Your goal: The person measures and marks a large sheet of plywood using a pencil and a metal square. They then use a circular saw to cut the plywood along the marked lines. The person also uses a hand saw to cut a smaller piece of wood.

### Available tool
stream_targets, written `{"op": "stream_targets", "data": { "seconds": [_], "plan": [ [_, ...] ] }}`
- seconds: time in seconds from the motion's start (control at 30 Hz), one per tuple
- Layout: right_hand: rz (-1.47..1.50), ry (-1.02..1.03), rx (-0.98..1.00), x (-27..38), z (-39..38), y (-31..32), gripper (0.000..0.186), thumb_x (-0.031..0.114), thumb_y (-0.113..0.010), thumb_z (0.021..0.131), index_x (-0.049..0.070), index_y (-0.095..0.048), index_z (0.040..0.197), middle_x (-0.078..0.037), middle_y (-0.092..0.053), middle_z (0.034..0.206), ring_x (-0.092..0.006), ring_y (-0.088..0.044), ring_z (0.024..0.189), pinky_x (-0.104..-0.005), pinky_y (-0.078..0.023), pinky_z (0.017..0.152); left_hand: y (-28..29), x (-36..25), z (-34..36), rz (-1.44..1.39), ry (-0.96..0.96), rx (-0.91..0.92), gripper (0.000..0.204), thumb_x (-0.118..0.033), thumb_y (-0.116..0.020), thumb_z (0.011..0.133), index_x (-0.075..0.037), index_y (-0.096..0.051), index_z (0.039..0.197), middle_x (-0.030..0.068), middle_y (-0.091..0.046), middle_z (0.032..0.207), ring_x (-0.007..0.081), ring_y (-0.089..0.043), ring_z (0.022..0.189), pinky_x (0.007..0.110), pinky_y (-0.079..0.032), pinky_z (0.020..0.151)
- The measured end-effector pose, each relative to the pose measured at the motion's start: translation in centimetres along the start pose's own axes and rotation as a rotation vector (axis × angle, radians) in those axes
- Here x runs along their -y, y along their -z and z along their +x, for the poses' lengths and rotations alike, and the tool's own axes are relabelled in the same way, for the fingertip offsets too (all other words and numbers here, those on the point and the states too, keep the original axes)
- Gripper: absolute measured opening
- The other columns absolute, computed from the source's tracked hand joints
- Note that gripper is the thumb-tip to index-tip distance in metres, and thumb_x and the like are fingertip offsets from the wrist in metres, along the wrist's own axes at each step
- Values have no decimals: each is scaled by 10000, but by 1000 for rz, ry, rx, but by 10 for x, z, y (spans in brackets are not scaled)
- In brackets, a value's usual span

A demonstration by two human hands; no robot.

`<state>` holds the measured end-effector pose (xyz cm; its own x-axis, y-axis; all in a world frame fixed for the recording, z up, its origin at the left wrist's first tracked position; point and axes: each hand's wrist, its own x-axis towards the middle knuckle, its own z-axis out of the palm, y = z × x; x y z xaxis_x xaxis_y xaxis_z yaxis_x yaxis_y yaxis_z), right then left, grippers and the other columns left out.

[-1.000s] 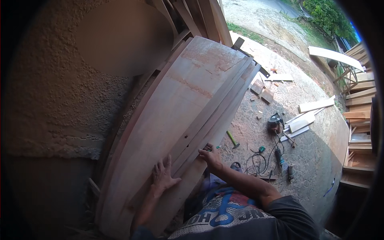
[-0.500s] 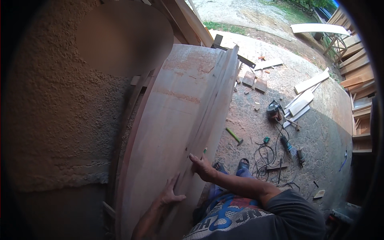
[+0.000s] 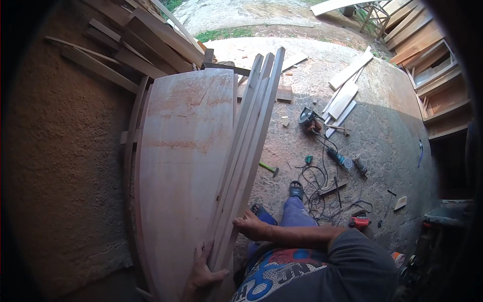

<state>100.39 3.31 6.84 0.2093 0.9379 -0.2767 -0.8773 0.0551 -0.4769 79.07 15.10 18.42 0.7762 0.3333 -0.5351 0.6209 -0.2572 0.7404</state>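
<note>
Stack of wooden panels (image 3: 183, 166) stands on edge, leaning against the rough plastered wall (image 3: 60, 166), so the wall takes the weight and the hands only steady it. The outer boards (image 3: 251, 136) of the stack are fanned slightly apart at the top, edges showing as three or four thin strips, likely because they are being tipped off the wide panel to sort or pick one. Left hand (image 3: 204, 272) is spread flat, fingers wide, pressed on the face of the wide panel near its lower end, thumb hooked round the edge of the thin boards; looks like it's bracing the pile against sliding. Right hand (image 3: 251, 226) curls round the outer edge of the thin boards lower down, fingers closed on the edge, holding them from falling outward toward the person. Both hands are low on the boards, near the body, where leverage is easiest. More timber offcuts (image 3: 136, 45) lean on the wall behind the stack's top. On the concrete floor (image 3: 387, 131), well apart from the stack: a green-handled hammer (image 3: 269, 168) near the boards' foot, a circular saw (image 3: 308, 121), a power tool with tangled cables (image 3: 342, 160), loose light planks (image 3: 344, 95), a red tool (image 3: 358, 221). Sandalled foot (image 3: 296, 190) is planted just beside the boards for balance. Wooden frames (image 3: 432, 65) are stacked at far right.
</note>
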Motion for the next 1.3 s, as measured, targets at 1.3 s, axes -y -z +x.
{"op": "stream_targets", "data": {
  "seconds": [1.3],
  "plan": [
    [-238,-472,-491,-150,140,441,627,57,-705,818,-49,-427,1369,-248,-611,1212,-363,-590,1176,-476,-547,909,-263,240,299,333,489,-43,1217,-393,-893,557,-196,-277,1588,284,-332,1430,483,-340,1344,536,-325,1140]
  ]
}}
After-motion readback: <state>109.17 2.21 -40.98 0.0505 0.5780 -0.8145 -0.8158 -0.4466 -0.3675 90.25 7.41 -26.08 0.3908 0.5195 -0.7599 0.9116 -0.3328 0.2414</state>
